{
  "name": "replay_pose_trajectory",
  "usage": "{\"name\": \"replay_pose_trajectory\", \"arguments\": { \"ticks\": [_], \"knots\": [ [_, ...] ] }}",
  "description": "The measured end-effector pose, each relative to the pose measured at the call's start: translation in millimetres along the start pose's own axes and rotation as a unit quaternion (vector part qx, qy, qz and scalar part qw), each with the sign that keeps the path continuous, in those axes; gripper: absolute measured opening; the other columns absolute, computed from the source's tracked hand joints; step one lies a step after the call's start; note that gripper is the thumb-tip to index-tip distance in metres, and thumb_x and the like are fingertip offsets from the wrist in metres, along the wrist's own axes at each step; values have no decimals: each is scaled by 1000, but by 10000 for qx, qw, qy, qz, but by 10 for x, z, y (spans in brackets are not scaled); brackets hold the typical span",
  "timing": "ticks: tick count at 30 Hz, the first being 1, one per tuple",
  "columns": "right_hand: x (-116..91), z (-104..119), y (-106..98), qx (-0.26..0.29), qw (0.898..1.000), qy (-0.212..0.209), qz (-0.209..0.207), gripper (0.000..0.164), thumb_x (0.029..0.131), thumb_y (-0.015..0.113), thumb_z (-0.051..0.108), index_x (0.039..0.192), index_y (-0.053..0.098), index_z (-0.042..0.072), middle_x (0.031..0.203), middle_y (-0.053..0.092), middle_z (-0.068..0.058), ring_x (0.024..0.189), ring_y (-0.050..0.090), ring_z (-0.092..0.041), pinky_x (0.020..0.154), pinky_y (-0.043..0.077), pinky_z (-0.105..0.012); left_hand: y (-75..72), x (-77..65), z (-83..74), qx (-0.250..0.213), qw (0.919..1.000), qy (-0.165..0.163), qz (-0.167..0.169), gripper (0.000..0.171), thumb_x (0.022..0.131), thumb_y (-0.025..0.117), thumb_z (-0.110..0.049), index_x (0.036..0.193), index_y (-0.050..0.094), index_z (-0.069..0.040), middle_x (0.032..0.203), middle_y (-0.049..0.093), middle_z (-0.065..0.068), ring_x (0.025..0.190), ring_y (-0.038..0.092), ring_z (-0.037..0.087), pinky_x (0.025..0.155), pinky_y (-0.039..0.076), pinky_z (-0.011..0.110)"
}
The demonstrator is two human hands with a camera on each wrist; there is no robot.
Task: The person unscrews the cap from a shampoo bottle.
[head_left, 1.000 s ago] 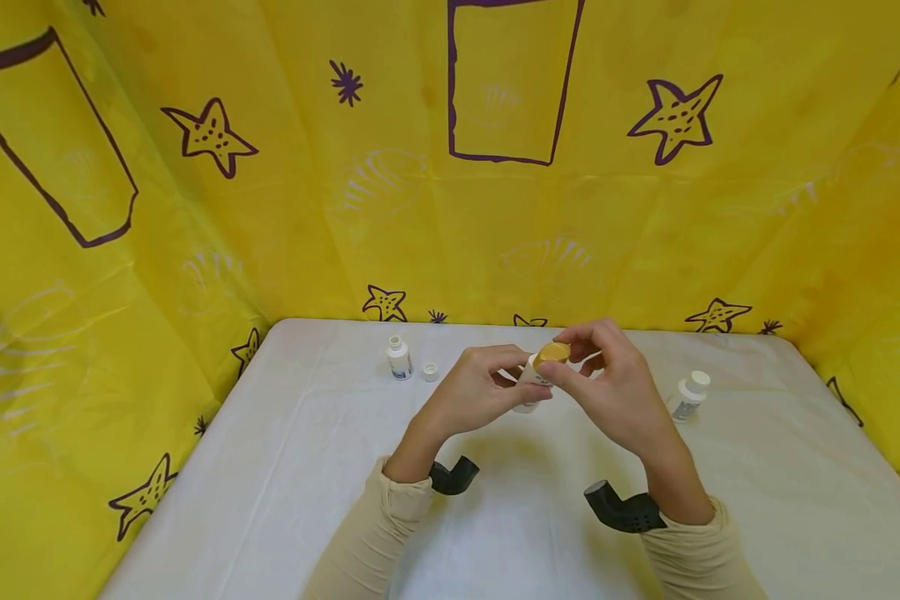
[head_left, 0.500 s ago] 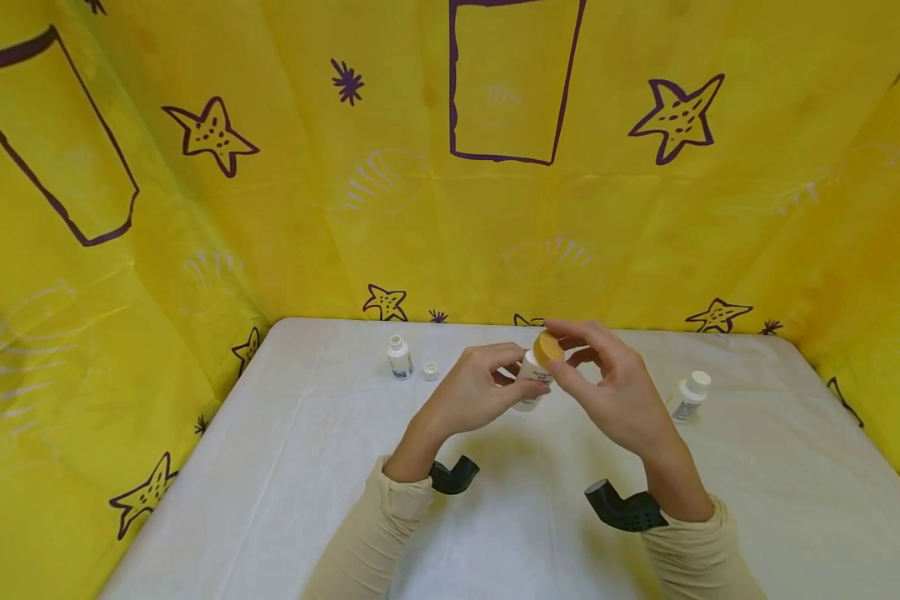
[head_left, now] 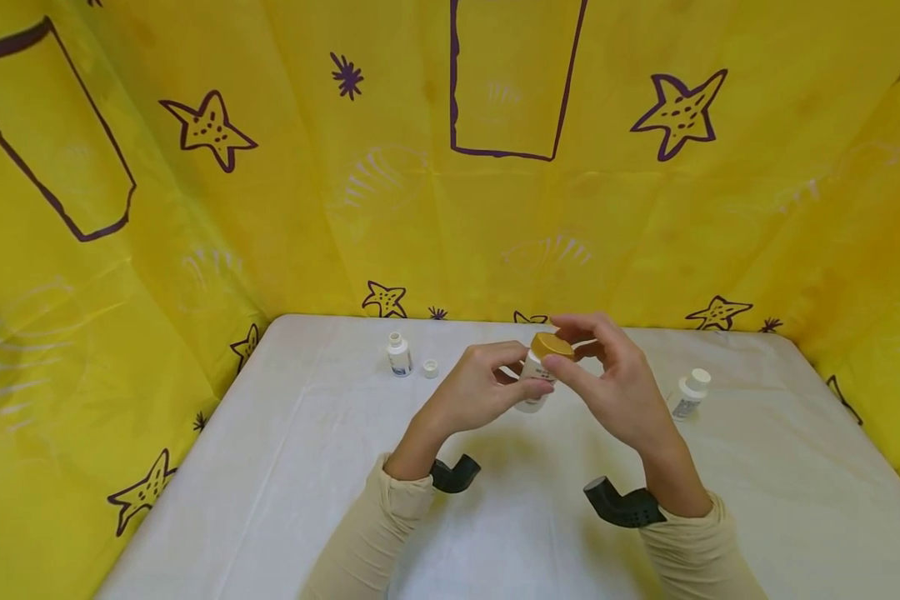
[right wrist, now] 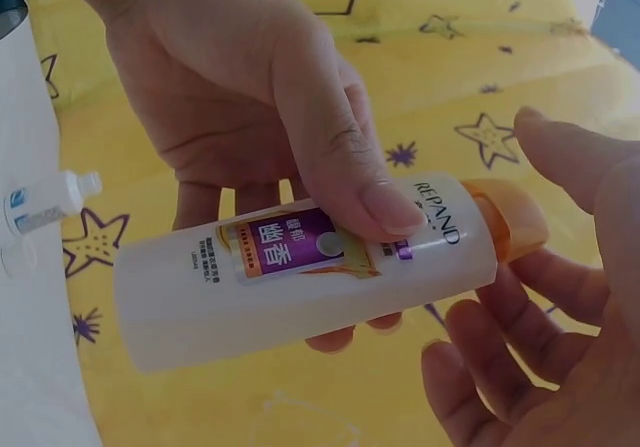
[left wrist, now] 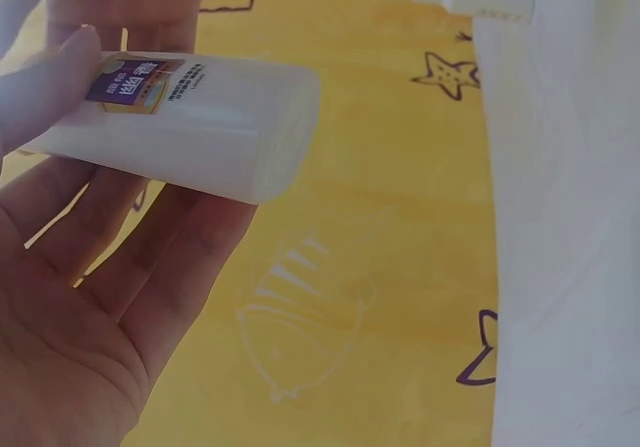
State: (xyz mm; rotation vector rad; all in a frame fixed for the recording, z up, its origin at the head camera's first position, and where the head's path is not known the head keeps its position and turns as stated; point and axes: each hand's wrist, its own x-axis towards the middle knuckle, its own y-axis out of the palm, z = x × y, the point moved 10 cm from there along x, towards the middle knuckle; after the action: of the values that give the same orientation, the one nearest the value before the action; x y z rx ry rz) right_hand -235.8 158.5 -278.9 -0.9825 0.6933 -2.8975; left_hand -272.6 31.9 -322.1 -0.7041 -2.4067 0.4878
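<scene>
A white plastic bottle (head_left: 536, 379) with a purple label is raised above the table, tilted, its neck end towards my right hand. My left hand (head_left: 478, 387) grips its body between thumb and fingers. An orange cap (head_left: 552, 345) sits at the neck end. Around it, my right hand (head_left: 617, 385) has loosely bent fingers. In the right wrist view, a gap shows between the right thumb and the cap (right wrist: 515, 222), while the fingers lie close beside it. The left wrist view shows the bottle's base (left wrist: 285, 132) pointing away from the left palm.
On the white-covered table (head_left: 330, 467) stands a small uncapped bottle (head_left: 400, 356), with a small white cap (head_left: 431, 367) beside it. A capped white bottle (head_left: 691, 393) stands right of my right hand. A yellow curtain (head_left: 307, 217) with starfish drawings encloses the back and sides.
The orange cap, earlier tipped and pinched by the right hand, now sits squarer on the bottle's neck end. My left hand has stayed nearly in place with the bottle.
</scene>
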Motion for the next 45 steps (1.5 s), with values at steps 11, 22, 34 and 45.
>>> {"name": "replay_pose_trajectory", "arguments": {
  "ticks": [11,22,34,45],
  "knots": [
    [21,27,2,5,9997,-240,2,30,89,73,-4,117,70,7,112,69,-6,104,60,-1,87,49,-12,8,12,19,6,9999,-87,87,16,91,78,-26,86,68,-15,86,68,0,81,67,16,78,62,29],
    [22,87,51,389,9961,-416,667,41,96,64,-4,134,65,11,144,62,-11,131,57,-3,103,50,-17,-24,13,41,105,9998,-156,24,14,90,79,-22,98,71,-13,93,72,-1,83,66,6,77,62,28],
    [-19,74,53,-950,9953,141,-118,52,81,87,15,126,63,7,110,56,-8,102,50,-15,83,44,-24,25,5,44,128,9996,-123,210,12,93,76,-23,101,73,-14,92,69,-1,83,64,7,78,60,22],
    [-46,139,42,-1244,9921,63,-146,41,86,83,16,125,70,13,105,58,-5,95,50,-14,66,45,-24,41,4,26,216,9995,-80,235,14,93,76,-26,104,74,-16,92,70,-3,84,64,9,79,61,24]
  ]
}}
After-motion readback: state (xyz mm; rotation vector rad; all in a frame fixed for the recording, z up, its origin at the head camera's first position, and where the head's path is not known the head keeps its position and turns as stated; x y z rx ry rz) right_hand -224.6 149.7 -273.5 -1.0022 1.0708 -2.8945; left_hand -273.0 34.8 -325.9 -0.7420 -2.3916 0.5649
